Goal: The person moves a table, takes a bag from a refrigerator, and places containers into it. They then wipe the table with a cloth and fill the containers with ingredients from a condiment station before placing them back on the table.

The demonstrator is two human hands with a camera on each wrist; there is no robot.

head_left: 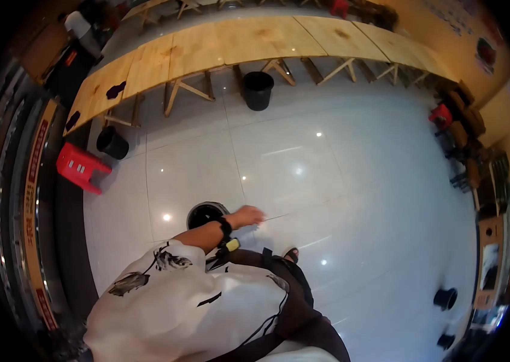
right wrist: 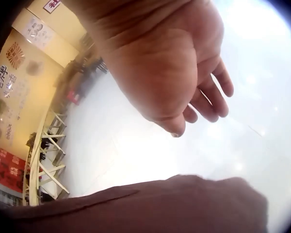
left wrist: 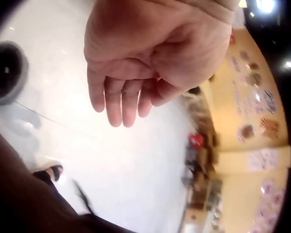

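Note:
My left hand (head_left: 247,216) reaches out past a black band on the wrist, with nothing in it. In the left wrist view that hand (left wrist: 155,53) shows its palm, and the fingers hang loosely. A black bucket (head_left: 202,212) stands on the floor close by, partly covered by the forearm in the head view. Seen from the right wrist, my right hand (right wrist: 169,82) hangs loose above the pale floor, fingers slightly bent and holding nothing. Dark brown cloth (right wrist: 150,206) lies below it in that view. The head view does not show the right hand.
A long row of wooden tables (head_left: 243,42) crosses the far side. Beneath and beside it are a black bin (head_left: 258,90), another bin (head_left: 112,143) and a red stool (head_left: 81,167). Stacked boards or panels line the left; a cardboard box (head_left: 490,259) stands right.

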